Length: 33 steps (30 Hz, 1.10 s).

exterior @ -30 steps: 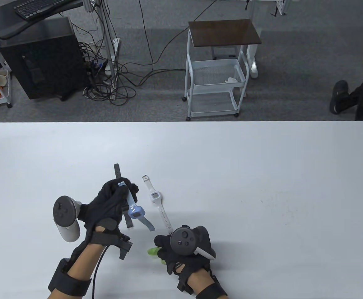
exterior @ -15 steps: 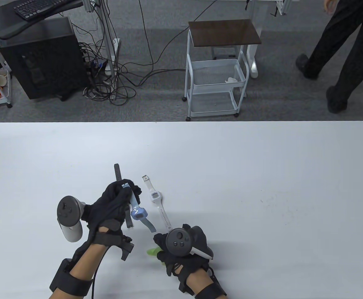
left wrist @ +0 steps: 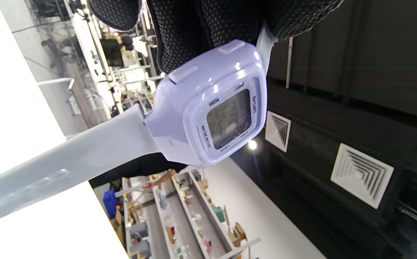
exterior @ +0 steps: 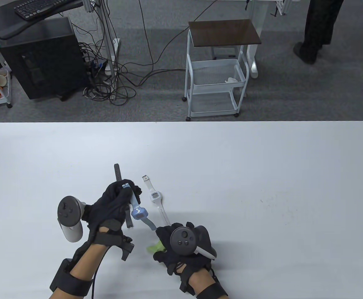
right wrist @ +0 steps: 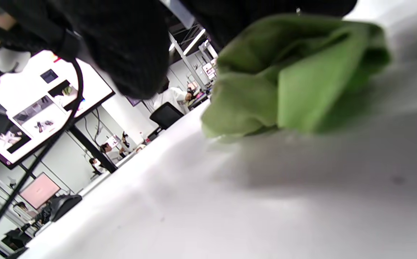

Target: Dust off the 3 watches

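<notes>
Table view: your left hand [exterior: 114, 202] grips the light-blue watch [exterior: 138, 213] by its strap, raised above the table [exterior: 262, 174]. Your right hand [exterior: 176, 247] seems bunched round the green cloth [exterior: 156, 247] (fingers mostly hidden). White watch [exterior: 155, 196] and dark watch [exterior: 118, 172] lie alongside.

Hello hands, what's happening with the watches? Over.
Left hand holds blue watch. Right hand holds green cloth. White watch and dark watch on table. Nothing blocking.

lilac watch [left wrist: 208, 118] face | "SPORT" legible beside display | other small labels unreadable
</notes>
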{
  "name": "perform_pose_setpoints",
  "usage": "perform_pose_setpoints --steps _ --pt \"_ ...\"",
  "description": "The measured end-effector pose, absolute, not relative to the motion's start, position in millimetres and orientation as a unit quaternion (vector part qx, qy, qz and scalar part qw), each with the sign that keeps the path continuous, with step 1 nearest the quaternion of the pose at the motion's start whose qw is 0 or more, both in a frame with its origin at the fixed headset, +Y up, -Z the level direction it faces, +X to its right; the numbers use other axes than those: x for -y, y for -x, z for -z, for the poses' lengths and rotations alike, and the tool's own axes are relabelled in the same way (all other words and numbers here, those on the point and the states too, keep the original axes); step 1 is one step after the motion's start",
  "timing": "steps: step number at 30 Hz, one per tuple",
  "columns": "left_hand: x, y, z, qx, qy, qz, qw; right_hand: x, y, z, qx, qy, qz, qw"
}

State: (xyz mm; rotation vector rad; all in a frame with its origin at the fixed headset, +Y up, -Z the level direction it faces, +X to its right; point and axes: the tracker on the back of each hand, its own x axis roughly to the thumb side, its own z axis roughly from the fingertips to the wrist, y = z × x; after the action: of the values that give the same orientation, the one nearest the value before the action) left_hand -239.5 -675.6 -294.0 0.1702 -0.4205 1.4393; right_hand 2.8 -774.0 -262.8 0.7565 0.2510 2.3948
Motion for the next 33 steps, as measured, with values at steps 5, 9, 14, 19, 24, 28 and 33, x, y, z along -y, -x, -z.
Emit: perform_pose_setpoints --steps 5,9,14,19,24,28,33 --pt "675.6 241.2 294.1 0.186 -0.081 -0.654 0.729 769.1 -14.0 263.6 -0.094 -0.288 -0.885 0.354" --pt "678.9 242.3 294.8 0.177 -0.084 -0.656 0.728 763.1 -24.2 264.6 -0.078 -0.288 -0.869 0.395" --pt "682.1 244.0 295.9 0.169 -0.081 -0.66 0.727 754.9 -40.7 268.6 -0.039 -0.266 -0.851 0.452" --pt "685.3 241.1 295.9 0.165 -0.078 -0.651 0.736 749.4 -68.5 276.2 0.021 -0.212 -0.821 0.53" --pt "688.3 232.3 292.3 0.167 -0.062 -0.648 0.741 748.6 -96.6 283.0 0.077 -0.162 -0.796 0.578" --pt "692.3 218.4 289.5 0.162 -0.054 -0.652 0.739 740.4 -116.2 283.7 0.134 -0.146 -0.783 0.59" --pt "693.9 182.0 294.7 0.16 -0.021 -0.645 0.747 734.2 -139.3 283.4 0.209 -0.127 -0.758 0.605"
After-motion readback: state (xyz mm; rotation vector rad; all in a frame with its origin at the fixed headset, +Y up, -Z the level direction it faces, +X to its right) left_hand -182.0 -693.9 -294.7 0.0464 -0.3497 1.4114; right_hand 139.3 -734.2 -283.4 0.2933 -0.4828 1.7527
